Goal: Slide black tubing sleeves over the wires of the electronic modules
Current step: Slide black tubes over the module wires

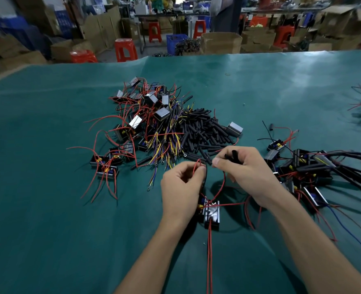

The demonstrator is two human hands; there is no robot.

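Note:
An electronic module (212, 214) lies on the green table between my wrists, with red wires running out of it. My left hand (180, 185) pinches the module's red and black wires (197, 166) near their ends. My right hand (242, 168) grips a black tubing sleeve (234, 155), its thumb tip close to the wire ends. A red wire (222, 187) loops from the module up under my right hand. A heap of loose black sleeves (205, 132) lies just beyond my hands.
A pile of modules (145, 115) with red, yellow and black wires lies beyond and to the left. Modules with sleeves on their wires (315, 172) lie at the right. The green table cover (48, 209) spreads all round. Stools and boxes stand beyond the table.

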